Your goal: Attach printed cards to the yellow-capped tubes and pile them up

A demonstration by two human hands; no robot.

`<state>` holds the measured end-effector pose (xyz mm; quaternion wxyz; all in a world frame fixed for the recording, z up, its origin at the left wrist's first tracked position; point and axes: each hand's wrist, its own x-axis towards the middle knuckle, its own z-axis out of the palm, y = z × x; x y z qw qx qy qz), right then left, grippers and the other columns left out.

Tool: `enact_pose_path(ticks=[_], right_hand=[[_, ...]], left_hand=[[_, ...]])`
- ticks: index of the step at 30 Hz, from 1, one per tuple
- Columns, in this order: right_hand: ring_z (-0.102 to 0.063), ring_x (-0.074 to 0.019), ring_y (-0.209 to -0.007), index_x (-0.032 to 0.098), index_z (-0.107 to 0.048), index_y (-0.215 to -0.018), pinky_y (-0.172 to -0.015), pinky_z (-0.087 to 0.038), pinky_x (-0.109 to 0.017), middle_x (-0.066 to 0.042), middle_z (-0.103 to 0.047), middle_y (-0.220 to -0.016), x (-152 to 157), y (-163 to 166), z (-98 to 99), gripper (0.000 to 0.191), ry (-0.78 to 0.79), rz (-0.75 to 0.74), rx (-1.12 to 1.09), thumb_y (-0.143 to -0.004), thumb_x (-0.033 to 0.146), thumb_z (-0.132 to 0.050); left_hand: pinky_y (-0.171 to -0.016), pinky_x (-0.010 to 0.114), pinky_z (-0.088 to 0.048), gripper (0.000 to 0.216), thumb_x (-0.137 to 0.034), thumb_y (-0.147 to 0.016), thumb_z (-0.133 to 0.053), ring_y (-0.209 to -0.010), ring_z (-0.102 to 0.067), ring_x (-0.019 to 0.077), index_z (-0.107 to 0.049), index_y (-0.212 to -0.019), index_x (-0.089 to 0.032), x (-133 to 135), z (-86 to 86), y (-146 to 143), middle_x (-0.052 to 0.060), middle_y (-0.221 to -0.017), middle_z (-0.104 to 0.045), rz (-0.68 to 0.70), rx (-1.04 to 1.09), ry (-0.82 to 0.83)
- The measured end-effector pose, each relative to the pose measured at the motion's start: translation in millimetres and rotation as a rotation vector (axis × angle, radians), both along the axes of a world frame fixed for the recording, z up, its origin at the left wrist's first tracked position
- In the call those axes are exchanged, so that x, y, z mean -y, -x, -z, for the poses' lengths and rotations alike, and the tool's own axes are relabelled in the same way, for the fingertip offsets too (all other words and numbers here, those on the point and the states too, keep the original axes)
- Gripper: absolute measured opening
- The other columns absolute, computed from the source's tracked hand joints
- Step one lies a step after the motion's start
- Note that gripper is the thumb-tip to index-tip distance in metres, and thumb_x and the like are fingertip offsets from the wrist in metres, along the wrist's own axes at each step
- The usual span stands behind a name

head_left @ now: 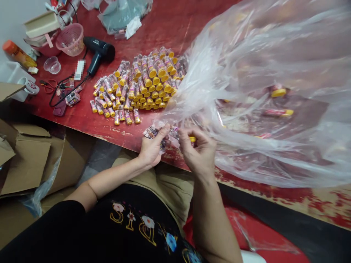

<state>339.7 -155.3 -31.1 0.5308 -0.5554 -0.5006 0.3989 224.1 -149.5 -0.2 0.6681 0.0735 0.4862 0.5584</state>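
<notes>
At the near edge of the red table (pixel 109 126) my left hand (pixel 151 148) pinches a small printed label sleeve (pixel 151 132). My right hand (pixel 197 151) is closed round a small yellow-capped bottle (pixel 192 138) right beside it. Both hands sit at the mouth of a large clear plastic bag (pixel 260 91) that holds a few more bottles. A heap of several labelled, yellow-capped bottles (pixel 137 87) lies on the table just beyond my left hand.
A black heat gun (pixel 98 53) lies behind the heap, its cord trailing left. A pink basket (pixel 70 38), a clear cup (pixel 52 65), a white mug (pixel 19 82) and scissors (pixel 48 86) crowd the far left. Cardboard boxes (pixel 30 157) stand on the floor.
</notes>
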Motion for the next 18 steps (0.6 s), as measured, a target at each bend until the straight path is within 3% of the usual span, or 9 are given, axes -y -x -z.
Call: enact_pose_path(ticks=[3, 5, 7, 10, 13, 18], right_hand=[[-0.054, -0.0117, -0.061, 0.023, -0.072, -0.097, -0.062, -0.053, -0.027, 0.001, -0.061, -0.076, 3, -5, 0.5, 0.045, 0.043, -0.049, -0.229, -0.096, 0.066, -0.060], [-0.064, -0.0139, -0.074, 0.027, -0.072, -0.121, -0.073, -0.059, -0.031, -0.003, -0.069, -0.097, 9, -13, -2.6, 0.042, 0.004, -0.050, -0.295, -0.094, 0.059, -0.067], [-0.070, -0.0154, -0.084, 0.029, -0.070, -0.129, -0.084, -0.062, -0.035, -0.004, -0.072, -0.110, 18, -19, -8.6, 0.044, -0.063, 0.014, -0.312, -0.089, 0.045, -0.078], [-0.074, -0.0178, -0.085, 0.027, -0.075, -0.116, -0.090, -0.064, -0.040, -0.005, -0.076, -0.105, 27, -18, -18.4, 0.034, -0.164, 0.158, -0.352, -0.085, 0.036, -0.084], [-0.076, -0.0217, -0.088, 0.025, -0.076, -0.108, -0.088, -0.065, -0.044, -0.005, -0.075, -0.101, 28, -7, -21.1, 0.029, -0.267, 0.293, -0.287, -0.084, 0.039, -0.085], [-0.074, -0.0257, -0.093, 0.028, -0.078, -0.101, -0.087, -0.064, -0.045, -0.004, -0.070, -0.096, 31, 8, -9.0, 0.028, -0.421, 0.520, -0.126, -0.080, 0.044, -0.089]], left_hand=[[-0.072, 0.025, -0.052, 0.021, -0.027, -0.082, -0.087, -0.068, -0.064, 0.0102, -0.070, -0.084, -0.015, -4, -3.7, 0, -0.002, -0.076, -0.069, -0.020, 0.024, 0.056], [-0.077, 0.027, -0.054, 0.022, -0.028, -0.081, -0.088, -0.077, -0.069, 0.0132, -0.073, -0.089, -0.015, -6, -7.4, 4, 0.000, -0.084, -0.073, -0.021, 0.034, 0.082], [-0.077, 0.026, -0.055, 0.026, -0.031, -0.080, -0.090, -0.082, -0.071, 0.0143, -0.074, -0.094, -0.015, -7, -10.3, 7, 0.002, -0.090, -0.075, -0.002, 0.040, 0.094], [-0.071, 0.023, -0.055, 0.023, -0.029, -0.082, -0.088, -0.074, -0.068, 0.0114, -0.074, -0.092, -0.015, -4, -12.0, 9, 0.001, -0.085, -0.074, 0.031, 0.064, 0.110], [-0.069, 0.024, -0.055, 0.015, -0.025, -0.087, -0.083, -0.068, -0.065, 0.0103, -0.072, -0.088, -0.015, 1, -12.0, 7, 0.000, -0.081, -0.072, 0.085, 0.101, 0.127], [-0.080, 0.032, -0.060, 0.015, -0.027, -0.090, -0.081, -0.079, -0.072, 0.0160, -0.072, -0.090, -0.016, 7, -14.5, 4, 0.003, -0.086, -0.075, 0.194, 0.154, 0.144]])
